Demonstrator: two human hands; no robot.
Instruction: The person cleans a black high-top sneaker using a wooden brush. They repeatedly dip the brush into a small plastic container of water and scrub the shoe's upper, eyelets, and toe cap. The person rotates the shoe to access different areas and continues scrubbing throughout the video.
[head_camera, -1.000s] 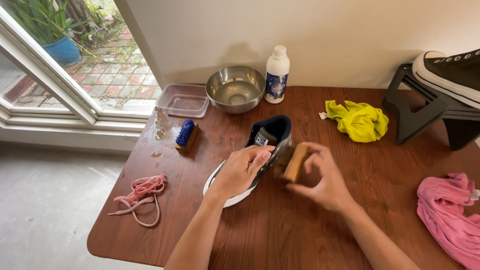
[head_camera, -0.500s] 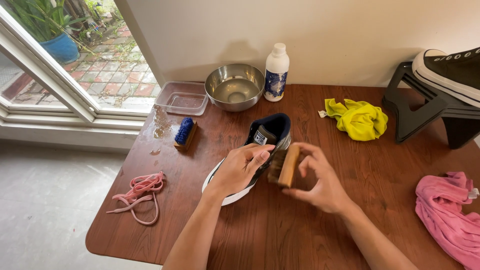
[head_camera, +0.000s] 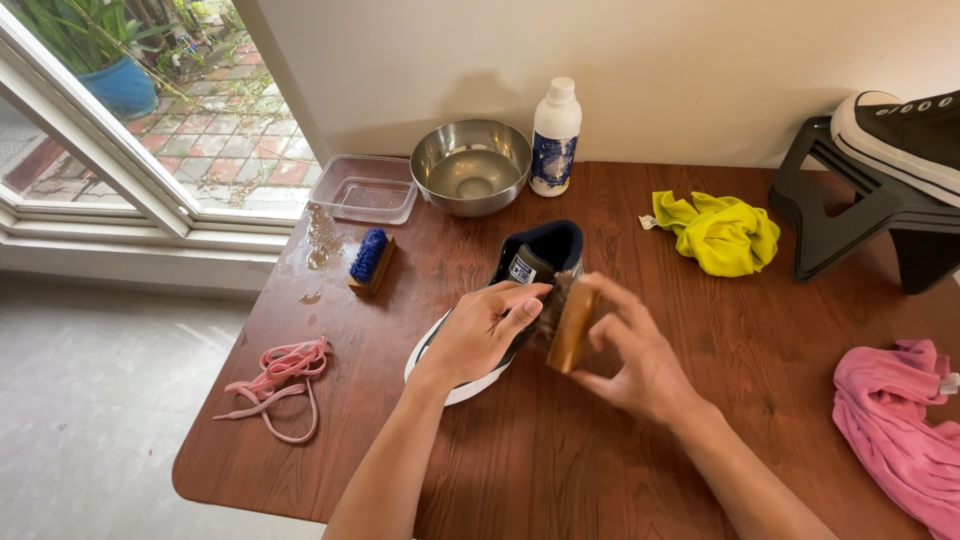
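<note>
A dark high-top sneaker (head_camera: 536, 252) with a white sole lies on the wooden table (head_camera: 600, 440), its opening toward the wall. My left hand (head_camera: 482, 332) lies flat over the shoe's front and holds it down. My right hand (head_camera: 628, 352) grips a wooden-backed brush (head_camera: 571, 325), whose bristles press against the shoe's right side. The toe of the shoe is hidden under my left hand.
A blue-bristled brush (head_camera: 370, 259), a clear plastic tray (head_camera: 364, 188), a steel bowl (head_camera: 470, 166) and a white bottle (head_camera: 555, 137) stand at the back. Pink laces (head_camera: 280, 384) lie left. Yellow cloth (head_camera: 716, 232), pink cloth (head_camera: 897, 428), and a black stand (head_camera: 850, 215) with another sneaker (head_camera: 905, 135) sit right.
My right hand has slid the wooden brush left and slightly up along the shoe's side. My left hand has stayed on the shoe.
</note>
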